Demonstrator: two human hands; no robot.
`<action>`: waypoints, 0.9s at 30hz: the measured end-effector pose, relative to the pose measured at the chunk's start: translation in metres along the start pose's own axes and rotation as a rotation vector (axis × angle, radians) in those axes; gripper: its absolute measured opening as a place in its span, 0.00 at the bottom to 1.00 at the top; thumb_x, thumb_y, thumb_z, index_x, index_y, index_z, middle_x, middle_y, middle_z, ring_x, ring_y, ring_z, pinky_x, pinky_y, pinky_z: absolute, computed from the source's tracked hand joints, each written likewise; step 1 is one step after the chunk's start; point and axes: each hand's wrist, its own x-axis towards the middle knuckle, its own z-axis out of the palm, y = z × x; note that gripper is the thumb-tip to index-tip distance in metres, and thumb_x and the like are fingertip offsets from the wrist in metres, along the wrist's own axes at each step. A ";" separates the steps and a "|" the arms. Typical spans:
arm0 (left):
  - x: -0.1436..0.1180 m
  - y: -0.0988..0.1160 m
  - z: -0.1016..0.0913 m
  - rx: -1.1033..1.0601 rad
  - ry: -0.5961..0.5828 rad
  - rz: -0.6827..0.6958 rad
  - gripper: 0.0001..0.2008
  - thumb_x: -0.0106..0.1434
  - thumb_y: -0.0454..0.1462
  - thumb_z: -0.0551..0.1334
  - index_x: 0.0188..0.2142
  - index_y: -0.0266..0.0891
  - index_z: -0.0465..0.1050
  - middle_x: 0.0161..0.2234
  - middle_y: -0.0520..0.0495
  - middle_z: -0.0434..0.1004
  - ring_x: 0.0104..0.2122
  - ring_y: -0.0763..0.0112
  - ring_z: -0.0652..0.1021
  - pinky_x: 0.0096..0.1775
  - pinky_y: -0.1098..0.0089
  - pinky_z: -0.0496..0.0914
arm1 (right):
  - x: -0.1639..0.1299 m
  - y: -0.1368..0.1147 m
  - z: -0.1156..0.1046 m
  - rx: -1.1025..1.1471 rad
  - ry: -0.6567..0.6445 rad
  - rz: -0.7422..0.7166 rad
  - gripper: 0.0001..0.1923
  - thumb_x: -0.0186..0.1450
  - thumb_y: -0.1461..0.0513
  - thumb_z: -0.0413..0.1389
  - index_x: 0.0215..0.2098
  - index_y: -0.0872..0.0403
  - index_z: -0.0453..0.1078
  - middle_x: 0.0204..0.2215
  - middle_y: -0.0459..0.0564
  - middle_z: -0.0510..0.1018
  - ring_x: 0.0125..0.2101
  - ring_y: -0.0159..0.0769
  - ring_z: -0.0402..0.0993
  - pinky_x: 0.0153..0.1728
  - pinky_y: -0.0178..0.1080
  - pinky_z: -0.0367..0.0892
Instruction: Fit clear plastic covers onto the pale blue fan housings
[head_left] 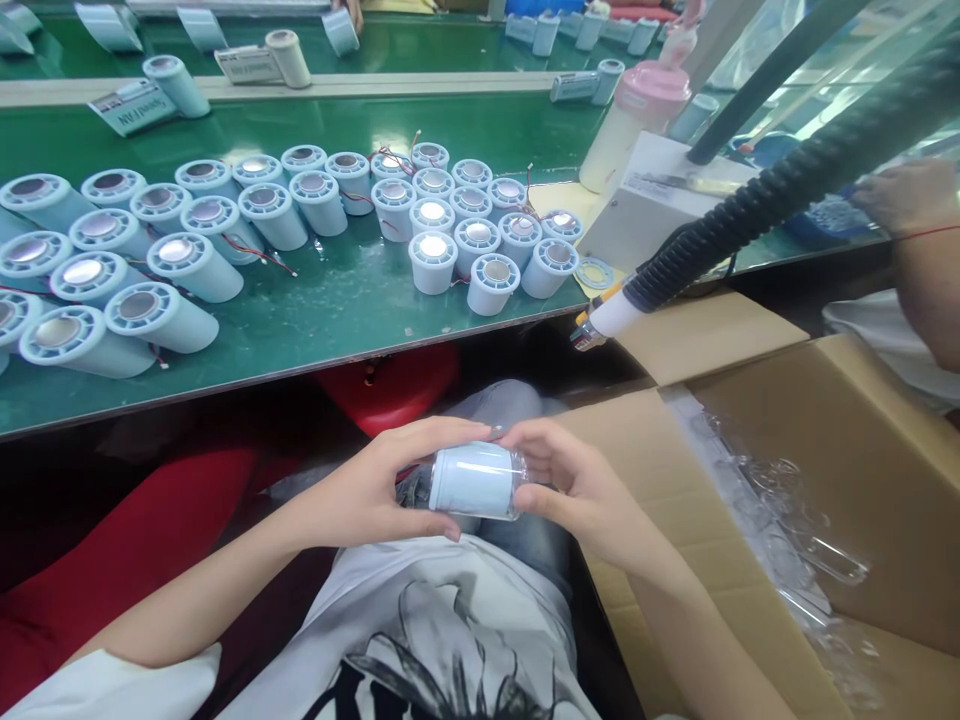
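Above my lap, both hands hold a light blue cylindrical housing with a clear plastic cover [476, 480] around it. The cylinder lies on its side. My left hand [401, 480] curves round its left end, thumb below and fingers over the top. At the right end, my right hand [566, 480] grips the clear plastic between thumb and fingers. On the green bench beyond stand several similar blue cylinders [433, 262], with round metal discs on top and thin red and black wires.
An open cardboard box [712, 560] on the right contains clear plastic pieces [787, 510]. A black corrugated hose [720, 215] slants down to a nozzle near the bench edge [360, 355]. A pink-lidded bottle [637, 115] and another person's arm [919, 230] are at the right.
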 end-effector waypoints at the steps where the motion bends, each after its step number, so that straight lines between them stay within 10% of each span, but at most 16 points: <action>1: 0.000 0.000 0.000 0.003 0.001 -0.004 0.39 0.52 0.39 0.72 0.61 0.48 0.62 0.57 0.42 0.70 0.53 0.57 0.74 0.55 0.60 0.68 | 0.000 0.000 0.000 0.016 0.002 0.025 0.19 0.60 0.53 0.63 0.45 0.50 0.66 0.43 0.49 0.75 0.39 0.35 0.73 0.39 0.36 0.70; 16: -0.001 -0.003 -0.004 0.044 0.009 0.124 0.40 0.53 0.36 0.72 0.63 0.50 0.59 0.60 0.41 0.67 0.60 0.55 0.68 0.59 0.57 0.64 | 0.013 0.004 0.010 0.251 0.014 0.218 0.24 0.59 0.43 0.59 0.37 0.53 0.63 0.21 0.40 0.73 0.19 0.28 0.72 0.19 0.30 0.72; 27: 0.001 -0.005 -0.004 -0.024 0.010 0.168 0.38 0.52 0.33 0.72 0.60 0.52 0.63 0.62 0.41 0.64 0.60 0.54 0.67 0.59 0.57 0.64 | 0.018 0.004 0.015 0.394 -0.099 0.401 0.28 0.60 0.37 0.50 0.31 0.54 0.61 0.13 0.45 0.75 0.08 0.25 0.63 0.07 0.23 0.52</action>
